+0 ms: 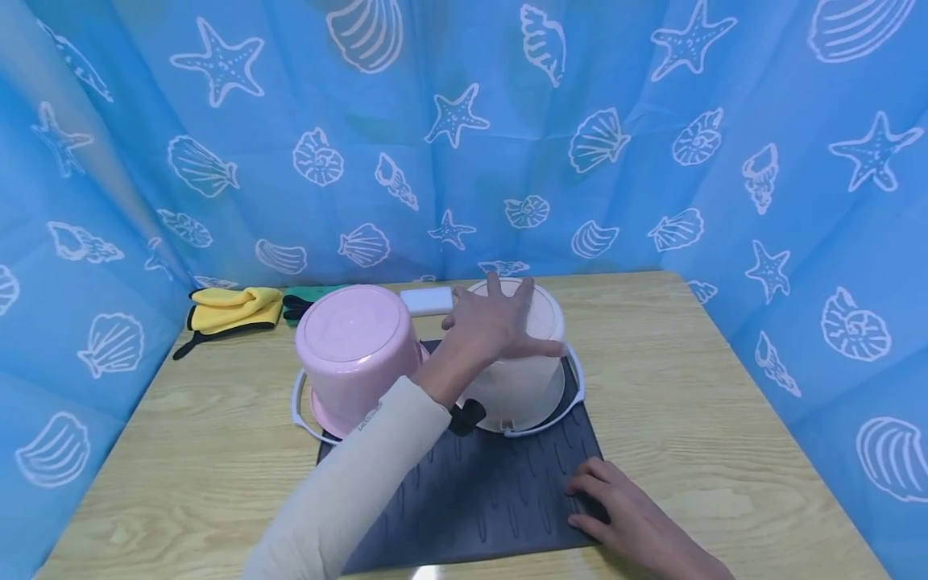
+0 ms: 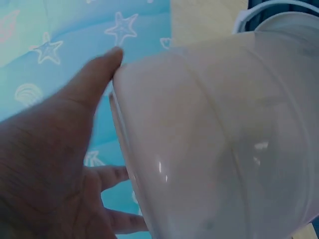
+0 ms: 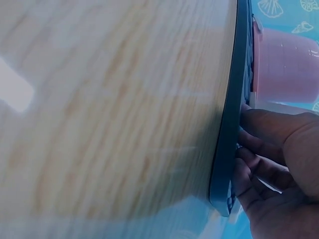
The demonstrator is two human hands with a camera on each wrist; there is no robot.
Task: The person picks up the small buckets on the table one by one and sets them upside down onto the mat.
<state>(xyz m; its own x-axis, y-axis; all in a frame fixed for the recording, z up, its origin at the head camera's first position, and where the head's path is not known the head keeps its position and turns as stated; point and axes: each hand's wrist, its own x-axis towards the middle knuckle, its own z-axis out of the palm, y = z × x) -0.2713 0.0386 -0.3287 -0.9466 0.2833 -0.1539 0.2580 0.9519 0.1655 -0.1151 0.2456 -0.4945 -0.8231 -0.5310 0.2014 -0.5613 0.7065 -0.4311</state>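
A whitish, translucent bucket [image 1: 522,387] stands upside down on a dark ribbed mat [image 1: 500,507]. My left hand [image 1: 500,318] lies over its upturned base with fingers spread. In the left wrist view, the thumb and fingertips of that hand [image 2: 65,144] touch the rim of the base. To the left, a pink bucket [image 1: 355,362] also stands upside down on the mat. My right hand [image 1: 623,507] is at the mat's right front corner, fingers loosely bent. In the right wrist view, those fingertips [image 3: 244,169] rest on the mat by its edge.
A yellow cloth [image 1: 235,310] with dark trim lies at the back left, beside a green cloth [image 1: 308,296]. Behind the buckets is a white block [image 1: 428,300]. Pale handles [image 1: 576,383] loop round the buckets. A blue shell-patterned curtain [image 1: 449,177] encloses the wooden table [image 1: 696,403].
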